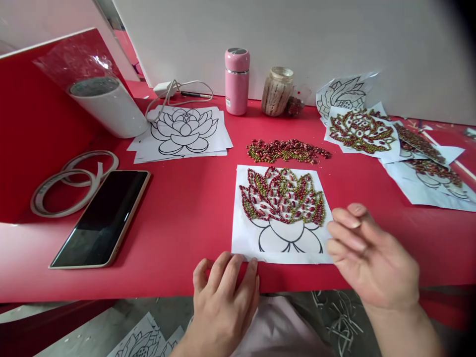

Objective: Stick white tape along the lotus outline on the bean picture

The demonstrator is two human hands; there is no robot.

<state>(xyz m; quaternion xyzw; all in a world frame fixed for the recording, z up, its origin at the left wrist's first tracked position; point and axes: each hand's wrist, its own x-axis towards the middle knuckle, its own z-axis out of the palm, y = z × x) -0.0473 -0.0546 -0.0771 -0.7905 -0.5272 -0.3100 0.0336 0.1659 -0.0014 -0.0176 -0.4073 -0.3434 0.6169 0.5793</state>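
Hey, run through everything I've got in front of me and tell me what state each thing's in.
Phone: flat, screen dark
Flask: upright, closed
Jar: upright
Front tape roll: lying flat
Stack: outlines unfilled
Beans: loose, heaped
Near sheet: upper petals beaned, lower ones bare
Left hand: resting at sheet's edge
Right hand: raised, fingers curled

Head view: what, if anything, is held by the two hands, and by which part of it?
Nothing is visibly held: the left hand rests at the near edge of the sheet; the right hand could hide something small.
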